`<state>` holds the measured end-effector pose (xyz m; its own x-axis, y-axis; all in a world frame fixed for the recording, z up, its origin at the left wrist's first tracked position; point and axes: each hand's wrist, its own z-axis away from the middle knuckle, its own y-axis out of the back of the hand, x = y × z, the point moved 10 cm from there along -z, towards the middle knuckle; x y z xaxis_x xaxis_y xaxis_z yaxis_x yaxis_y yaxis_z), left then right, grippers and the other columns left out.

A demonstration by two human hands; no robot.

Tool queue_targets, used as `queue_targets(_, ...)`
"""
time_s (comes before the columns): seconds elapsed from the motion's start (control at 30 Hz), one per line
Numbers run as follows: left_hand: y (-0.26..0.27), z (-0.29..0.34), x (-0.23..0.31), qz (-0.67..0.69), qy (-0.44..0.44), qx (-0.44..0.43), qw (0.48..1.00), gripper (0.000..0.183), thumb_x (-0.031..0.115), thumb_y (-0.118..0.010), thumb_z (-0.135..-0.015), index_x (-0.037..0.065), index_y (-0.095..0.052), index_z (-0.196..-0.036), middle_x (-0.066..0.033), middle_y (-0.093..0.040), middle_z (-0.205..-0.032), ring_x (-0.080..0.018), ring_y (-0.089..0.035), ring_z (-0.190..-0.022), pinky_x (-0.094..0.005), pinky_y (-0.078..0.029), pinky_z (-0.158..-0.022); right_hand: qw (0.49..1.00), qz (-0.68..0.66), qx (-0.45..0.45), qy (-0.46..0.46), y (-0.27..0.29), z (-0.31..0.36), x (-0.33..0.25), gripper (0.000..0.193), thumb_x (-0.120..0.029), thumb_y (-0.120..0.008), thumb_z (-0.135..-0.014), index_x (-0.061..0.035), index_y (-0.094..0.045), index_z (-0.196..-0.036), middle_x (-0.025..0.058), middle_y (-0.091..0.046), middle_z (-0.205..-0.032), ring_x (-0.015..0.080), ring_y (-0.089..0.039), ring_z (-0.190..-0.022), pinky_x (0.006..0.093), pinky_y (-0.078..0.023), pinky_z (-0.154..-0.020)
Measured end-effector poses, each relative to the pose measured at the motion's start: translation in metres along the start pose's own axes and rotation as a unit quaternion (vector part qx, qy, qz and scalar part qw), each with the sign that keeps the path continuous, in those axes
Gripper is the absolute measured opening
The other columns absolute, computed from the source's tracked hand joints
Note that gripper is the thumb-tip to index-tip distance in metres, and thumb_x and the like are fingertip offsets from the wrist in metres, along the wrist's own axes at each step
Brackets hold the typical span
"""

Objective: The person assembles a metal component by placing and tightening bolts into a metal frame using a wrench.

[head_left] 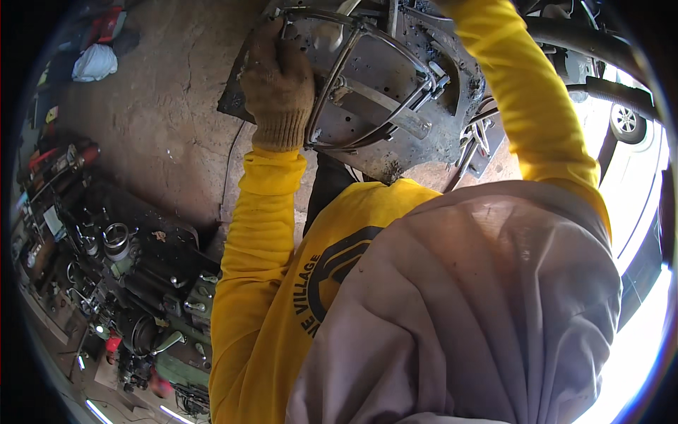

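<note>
My left hand (279, 88), in a brown knitted work glove, is at the near-left corner of a welded frame of bent metal bars (333, 79). Its fingers curl round the bar there, partly hidden behind the glove. The frame rests on a dark, pitted steel plate (374, 63) strewn with small dark bits. A flat metal strip (385, 104) lies across the frame's inside, and a small metal fitting (439, 74) sits at its right corner. My right arm (526, 85), in a yellow sleeve, reaches over the plate's right side; the hand is cut off by the upper edge.
Several metal clamps (478, 138) hang by the plate's right edge. A thick dark tube (579, 34) runs at the upper right, with a car wheel (627, 123) beyond. A green lathe-like machine (176, 367) stands lower left. A white bag (94, 62) lies on the floor.
</note>
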<state>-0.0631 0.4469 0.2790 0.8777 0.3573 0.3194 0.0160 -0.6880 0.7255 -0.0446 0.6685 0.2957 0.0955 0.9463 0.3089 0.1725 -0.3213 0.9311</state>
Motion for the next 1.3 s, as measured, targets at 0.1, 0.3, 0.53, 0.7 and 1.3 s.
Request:
queue_targets(0.1, -0.006, 0.005, -0.015, 0.145, 0.133, -0.020, 0.980, 0.025, -0.001, -0.055, -0.098, -0.004, -0.061, -0.122, -0.0183, -0.069, -0.118, -0.0240, -0.075, -0.095, -0.0320, -0.064, -0.077, 0.993, -0.095, 0.003, -0.073, 0.015, 0.067, 0.024, 0.036, -0.026, -0.061, -0.085, -0.0144, -0.070, -0.118, 0.0158, -0.073, -0.095, 0.0345, -0.071, -0.082, 0.0471, -0.056, -0.071)
queue_targets(0.3, -0.009, 0.010, -0.027, 0.152, 0.180, -0.022, 0.971, 0.027, 0.007, -0.064, -0.093, 0.006, -0.064, -0.120, -0.0166, -0.075, -0.104, -0.0321, -0.075, -0.089, -0.0375, -0.061, -0.079, 0.956, -0.171, -0.110, -0.210, -0.006, 0.096, 0.013, 0.044, -0.054, -0.064, -0.089, -0.0116, -0.073, -0.099, 0.0147, -0.071, -0.091, 0.0342, -0.070, -0.090, 0.0467, -0.055, -0.077)
queue_targets(0.53, 0.009, -0.003, -0.009, 0.148, 0.156, -0.029, 0.976, 0.027, 0.008, -0.063, -0.096, 0.003, -0.062, -0.122, -0.0176, -0.074, -0.104, -0.0277, -0.076, -0.094, -0.0358, -0.061, -0.079, 0.937, -0.193, -0.165, -0.241, -0.027, 0.071, 0.012, 0.043, -0.051, -0.059, -0.092, -0.0114, -0.075, -0.099, 0.0134, -0.074, -0.093, 0.0345, -0.071, -0.092, 0.0486, -0.055, -0.079)
queue_targets(0.7, 0.039, 0.009, -0.015, 0.187, 0.166, 0.020, 0.968, 0.027, 0.011, -0.062, -0.099, 0.001, -0.061, -0.123, -0.0196, -0.071, -0.114, -0.0318, -0.074, -0.100, -0.0380, -0.061, -0.085, 0.950, -0.167, -0.178, -0.195, -0.017, 0.071, 0.010, 0.035, -0.040, -0.057, -0.093, -0.0111, -0.075, -0.096, 0.0137, -0.075, -0.093, 0.0342, -0.073, -0.089, 0.0479, -0.057, -0.073)
queue_targets(1.3, 0.105, 0.330, -0.093, -0.077, 0.338, -0.232, 0.909, 0.021, 0.009, -0.059, -0.099, -0.001, -0.067, -0.116, -0.0209, -0.071, -0.114, -0.0361, -0.070, -0.105, -0.0404, -0.058, -0.091, 0.700, -0.658, -0.043, 0.274, -0.013, 0.054, -0.135, 0.029, -0.020, -0.079, -0.084, -0.0088, -0.073, -0.110, 0.0115, -0.070, -0.103, 0.0300, -0.067, -0.095, 0.0386, -0.055, -0.085)
